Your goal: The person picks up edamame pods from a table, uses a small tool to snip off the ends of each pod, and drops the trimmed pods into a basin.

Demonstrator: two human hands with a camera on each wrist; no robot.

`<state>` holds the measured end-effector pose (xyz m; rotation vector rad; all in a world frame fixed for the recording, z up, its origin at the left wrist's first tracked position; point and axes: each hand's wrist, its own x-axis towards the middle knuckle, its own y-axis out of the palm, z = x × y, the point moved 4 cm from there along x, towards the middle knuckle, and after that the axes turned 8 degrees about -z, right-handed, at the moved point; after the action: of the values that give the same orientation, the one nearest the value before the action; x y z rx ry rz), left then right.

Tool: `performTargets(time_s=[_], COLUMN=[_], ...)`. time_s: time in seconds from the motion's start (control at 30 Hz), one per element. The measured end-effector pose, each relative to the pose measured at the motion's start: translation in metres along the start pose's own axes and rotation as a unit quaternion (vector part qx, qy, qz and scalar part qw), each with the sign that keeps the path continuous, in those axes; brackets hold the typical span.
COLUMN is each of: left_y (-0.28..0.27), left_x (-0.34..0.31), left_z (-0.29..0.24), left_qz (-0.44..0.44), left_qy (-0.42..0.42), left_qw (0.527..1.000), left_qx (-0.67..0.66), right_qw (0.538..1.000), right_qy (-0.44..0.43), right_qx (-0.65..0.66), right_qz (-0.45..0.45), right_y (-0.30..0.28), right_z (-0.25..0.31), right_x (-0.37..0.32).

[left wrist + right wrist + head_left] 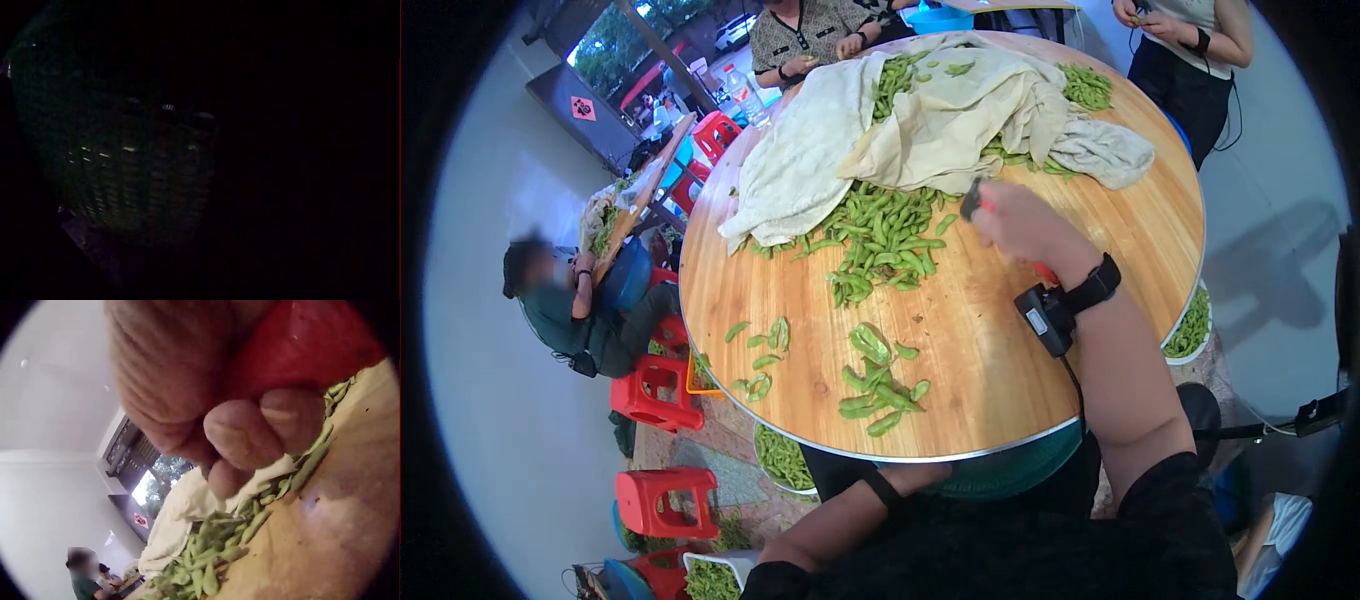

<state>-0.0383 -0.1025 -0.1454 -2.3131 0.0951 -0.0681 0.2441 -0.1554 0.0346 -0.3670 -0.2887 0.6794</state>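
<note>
My right hand (1025,225) is over the round wooden table (1000,350), its fingers curled round a red-handled tool with a dark end (972,198). In the right wrist view, the fingers (240,434) grip the red handle (300,347). Left of that hand lies a heap of green pods (885,225); a smaller group of pods (880,395) is near the front edge. My left hand (925,475) is at the table's front edge, mostly hidden, beside a green basket (1000,472). The left wrist view is very dark, showing only the basket's woven wall (144,181).
Pale cloths (800,140) cover pods at the table's far side. A plastic bottle (745,95) stands at the far left. Red stools (665,500) and tubs of pods (783,455) are on the floor. People stand beyond the table; another sits at the left.
</note>
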Motion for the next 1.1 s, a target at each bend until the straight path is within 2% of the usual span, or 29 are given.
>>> performTargets(time_s=[0.03,0.07,0.13,0.2,0.27,0.3,0.33,0.37,0.4,0.43,0.47,0.5,0.53,0.57,0.6,0.67,0.7,0.8,0.83,0.97,1.1], left_y=[-0.001,-0.001,-0.003,-0.008,-0.017,-0.027,-0.035,-0.042,-0.05,-0.067,-0.08,-0.091,-0.1,-0.096,-0.092,-0.089,-0.089,-0.091,-0.095,-0.106,-0.138], left_x=[0.0,0.0,-0.003,-0.008,-0.018,-0.023,-0.032,-0.041,-0.046,-0.047,-0.05,-0.034,-0.009,0.006,0.019,0.044,0.054,0.072,0.075,0.069,0.048], left_z=[-0.002,-0.003,-0.006,-0.013,-0.028,-0.039,-0.05,-0.058,-0.062,-0.075,-0.092,-0.111,-0.128,-0.127,-0.124,-0.124,-0.122,-0.109,-0.107,-0.079,-0.045], left_qz=[0.0,-0.001,0.001,0.005,0.093,0.093,0.146,0.199,0.2,0.083,-0.036,-0.054,-0.072,-0.019,0.034,0.021,0.01,0.003,-0.006,-0.061,-0.111], left_qy=[0.003,0.006,0.008,0.006,-0.006,-0.007,-0.043,-0.078,-0.08,0.059,0.195,0.184,0.173,0.156,0.137,0.112,0.089,0.089,0.065,-0.008,-0.056], left_qw=[1.0,0.999,0.996,0.994,0.994,0.994,0.988,0.977,0.976,0.99,0.966,0.966,0.964,0.956,0.942,0.957,0.97,0.951,0.955,0.94,0.938], left_qx=[0.021,0.042,0.084,0.107,0.054,0.057,0.039,0.021,0.022,0.095,0.165,0.176,0.187,0.246,0.304,0.268,0.227,0.295,0.29,0.336,0.324], right_qw=[0.992,0.992,0.942,0.946,0.949,0.946,0.939,0.952,0.952,0.973,0.986,0.986,0.997,0.996,0.996,0.991,0.99,0.989,0.991,0.991,0.992], right_qy=[-0.048,-0.05,-0.157,-0.154,-0.153,-0.179,-0.204,-0.19,-0.19,-0.165,-0.14,-0.143,-0.076,-0.009,-0.013,0.004,-0.002,0.008,0.013,0.022,0.017], right_qx=[-0.102,-0.099,-0.266,-0.255,-0.247,-0.217,-0.184,-0.127,-0.125,-0.102,-0.077,-0.074,0.007,0.088,0.089,0.136,0.138,0.146,0.123,0.104,0.086], right_qz=[0.06,0.058,0.131,0.127,0.121,0.164,0.207,0.205,0.205,0.125,0.045,0.046,0.017,-0.01,-0.008,-0.004,-0.002,0.027,0.041,0.079,0.096], right_y=[0.006,0.012,0.043,0.067,0.082,0.088,0.09,0.084,0.075,0.059,0.045,0.039,0.03,0.024,0.021,0.02,0.021,0.025,0.027,0.03,0.031], right_z=[0.0,-0.004,-0.009,-0.01,0.0,0.01,0.017,0.019,0.019,0.017,0.015,0.013,0.007,0.002,0.0,-0.002,0.0,0.001,0.0,0.001,0.01], right_x=[-0.002,-0.003,-0.011,-0.016,-0.023,-0.03,-0.035,-0.032,-0.027,-0.019,-0.012,-0.008,-0.003,-0.001,-0.001,0.0,-0.001,-0.004,-0.003,-0.004,-0.011])
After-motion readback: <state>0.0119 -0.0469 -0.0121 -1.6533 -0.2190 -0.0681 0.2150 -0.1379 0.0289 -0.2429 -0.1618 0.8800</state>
